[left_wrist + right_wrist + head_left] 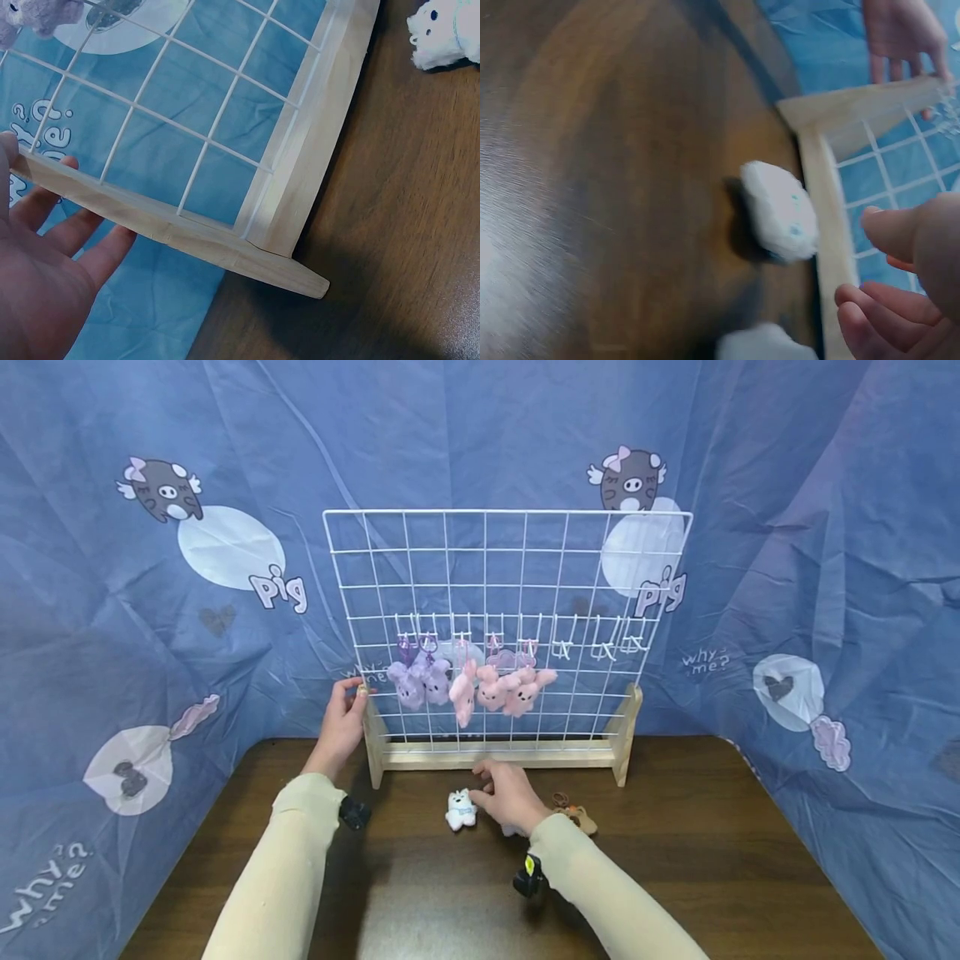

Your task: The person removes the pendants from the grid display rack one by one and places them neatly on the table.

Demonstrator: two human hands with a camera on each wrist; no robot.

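My left hand holds the left wooden post of a white wire grid rack, thumb on one side and fingers behind. My right hand hovers low over the table with its fingers loosely bent and nothing between them. Just left of it lies a small white plush keychain with a light blue bow. In the right wrist view, thumb and fingertips stand apart from that white plush. A greyish plush is partly hidden under the right hand, and a brown plush lies beyond the wrist.
Two purple plush keychains and three pink ones hang from hooks on the grid. Bare white hooks are to their right. A wooden base bar runs along the tabletop, with a blue cloth backdrop behind.
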